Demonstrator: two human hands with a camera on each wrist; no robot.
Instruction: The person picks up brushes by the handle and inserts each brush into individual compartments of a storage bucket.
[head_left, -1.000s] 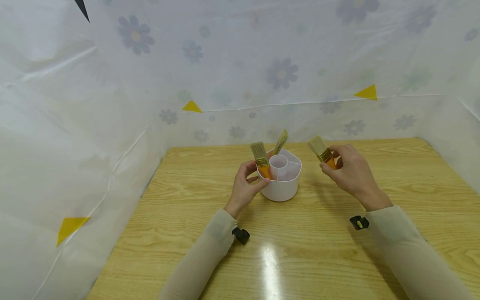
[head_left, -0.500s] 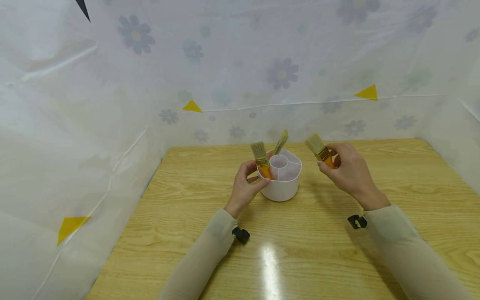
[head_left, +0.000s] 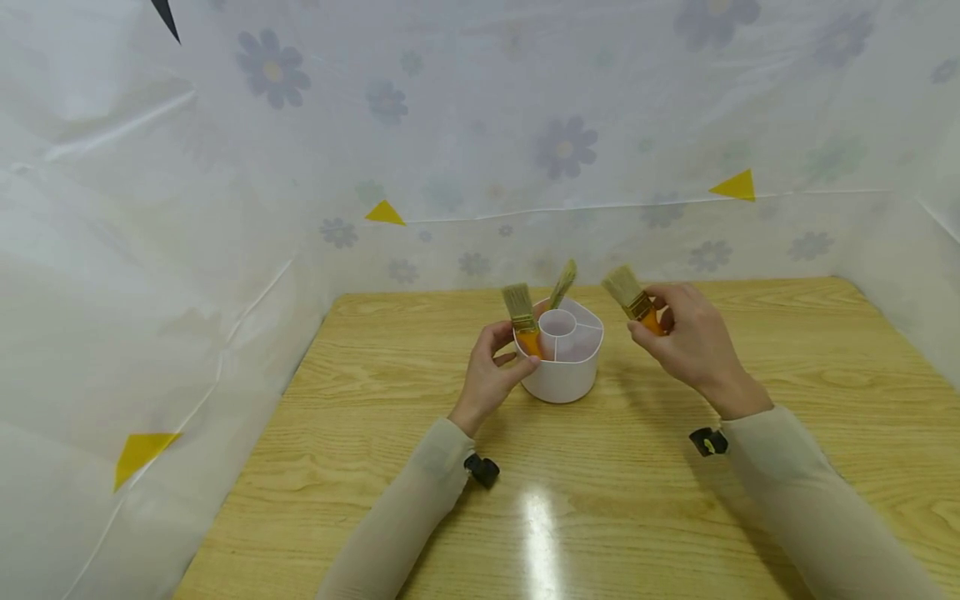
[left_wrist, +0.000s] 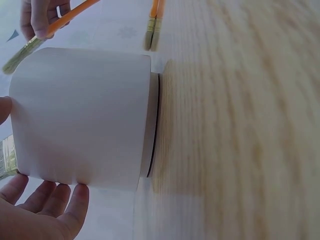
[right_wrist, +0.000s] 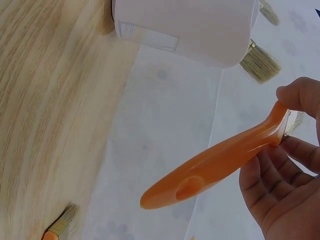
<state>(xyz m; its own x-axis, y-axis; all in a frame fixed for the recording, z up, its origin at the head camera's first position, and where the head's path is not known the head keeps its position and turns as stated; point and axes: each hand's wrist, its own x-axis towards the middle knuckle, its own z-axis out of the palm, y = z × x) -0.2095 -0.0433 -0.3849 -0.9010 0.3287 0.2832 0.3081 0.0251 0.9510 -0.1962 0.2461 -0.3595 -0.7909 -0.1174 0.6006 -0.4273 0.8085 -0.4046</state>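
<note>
A white divided organizer [head_left: 560, 385] stands on the table, with a round cup in its middle. My left hand [head_left: 486, 382] grips its left side, thumb at the front and fingers around the wall. Two paintbrushes stand in it, bristles up: one paintbrush [head_left: 521, 312] by my left fingers, another paintbrush [head_left: 562, 285] leaning behind. To the right, my right hand [head_left: 696, 343] pinches a third paintbrush [head_left: 628, 292] near its metal band. In the right wrist view this brush's orange handle [right_wrist: 215, 167] points away from the hand, apart from the organizer.
Another paintbrush [right_wrist: 60, 225] lies low on the table side in the right wrist view; the head view does not show it. The wooden table [head_left: 375, 492] ends at a flowered white sheet wall [head_left: 465, 150] with yellow triangles.
My right hand has moved slightly left with its paintbrush, closer to the organizer. The left hand and the organizer have stayed where they were.
</note>
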